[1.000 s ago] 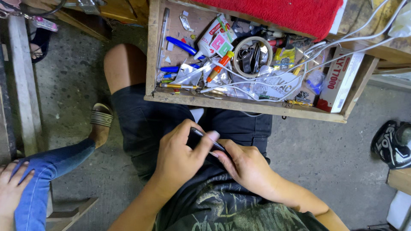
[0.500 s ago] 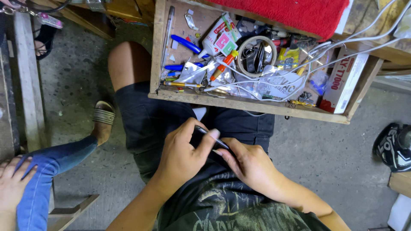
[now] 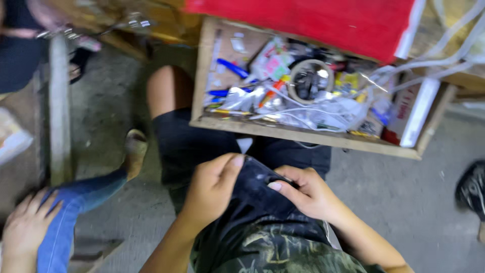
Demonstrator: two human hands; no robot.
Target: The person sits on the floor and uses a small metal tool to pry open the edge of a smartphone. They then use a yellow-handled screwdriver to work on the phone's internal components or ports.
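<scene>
Bare grey concrete floor (image 3: 394, 202), scuffed and dusty. Open wooden drawer (image 3: 303, 135) crammed with clutter beneath a red-topped bench (image 3: 323, 23). Wooden plank (image 3: 59, 111) at left.

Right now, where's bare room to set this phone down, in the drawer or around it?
The drawer is crowded from its middle to the right: wires, wrappers, a tape roll. Its only bare patch is the far-left corner, above the blue pens. Bare floor lies right of your right hand, short of the shoe. The left hand and right hold the phone over your lap.
</scene>
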